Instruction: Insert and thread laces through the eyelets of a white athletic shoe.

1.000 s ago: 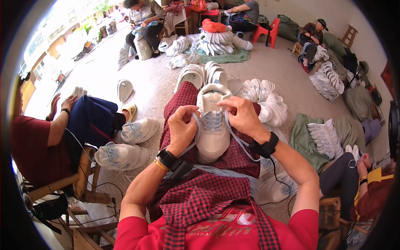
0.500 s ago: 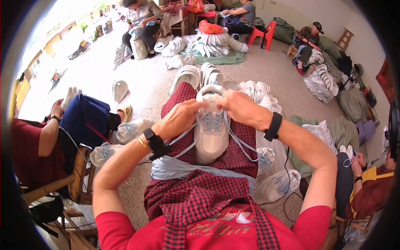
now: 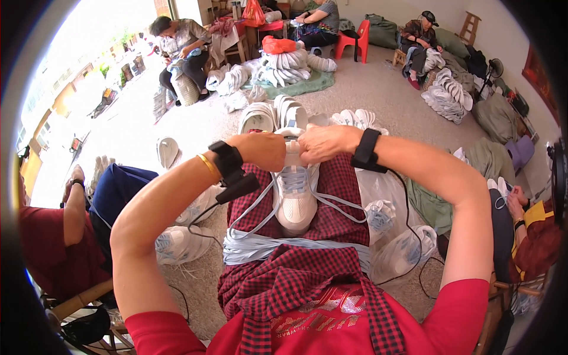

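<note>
A white sneaker (image 3: 296, 207) rests on my lap, toe toward me, its light blue laces (image 3: 293, 179) crossing over the tongue. Loose lace lengths trail out on both sides. At the opening's left edge is my left hand (image 3: 264, 152), curled closed; whatever its fingertips hold is hidden. Opposite it, my right hand (image 3: 328, 143) has its thumb and fingers pressed together on the upper's right edge, close to the tongue. Across my red-and-black checked apron (image 3: 290, 272) lies a bundle of light blue laces (image 3: 266, 248).
Stacked white shoes (image 3: 257, 117) stand beyond my knees. Bagged sneakers (image 3: 408, 251) lie at right, more (image 3: 180, 244) at left. Black cables (image 3: 414, 225) run from my wrist straps. People sit working on both sides and at the back, near a red chair (image 3: 355, 42).
Both forearms have swung higher and flatter, elbows further out. My hands stay at the sneaker's opening, the left now more curled. The view has shifted slightly.
</note>
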Motion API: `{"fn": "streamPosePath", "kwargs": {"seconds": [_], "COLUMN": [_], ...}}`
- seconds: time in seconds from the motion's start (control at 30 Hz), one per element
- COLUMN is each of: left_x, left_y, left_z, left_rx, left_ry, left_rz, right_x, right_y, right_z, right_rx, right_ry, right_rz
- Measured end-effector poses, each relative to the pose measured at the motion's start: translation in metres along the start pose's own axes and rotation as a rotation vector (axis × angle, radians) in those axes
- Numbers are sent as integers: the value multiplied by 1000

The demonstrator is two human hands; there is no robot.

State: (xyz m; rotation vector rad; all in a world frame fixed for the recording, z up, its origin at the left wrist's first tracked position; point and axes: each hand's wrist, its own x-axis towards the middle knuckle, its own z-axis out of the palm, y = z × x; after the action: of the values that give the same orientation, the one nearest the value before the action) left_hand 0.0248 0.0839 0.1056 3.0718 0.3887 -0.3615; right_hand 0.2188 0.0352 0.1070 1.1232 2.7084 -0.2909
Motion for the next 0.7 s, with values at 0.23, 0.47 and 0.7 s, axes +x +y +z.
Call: {"fn": "streamPosePath", "kwargs": {"seconds": [0.23,0.47,0.7], "left_x": [5,5,-35], "left_y": [15,-1,48], "left_z": [4,16,-53], "left_rx": [59,-268,-1010], "left_ry": [152,361,719], "left_rz": [-149,-165,-271], "right_x": [10,7,-15], "right_y": [-3,28,-10], "right_z": [30,-9,-42], "right_rx": [41,1250,1069], "right_ry": [315,890,1032], "right_rz": [236,203,-9]}}
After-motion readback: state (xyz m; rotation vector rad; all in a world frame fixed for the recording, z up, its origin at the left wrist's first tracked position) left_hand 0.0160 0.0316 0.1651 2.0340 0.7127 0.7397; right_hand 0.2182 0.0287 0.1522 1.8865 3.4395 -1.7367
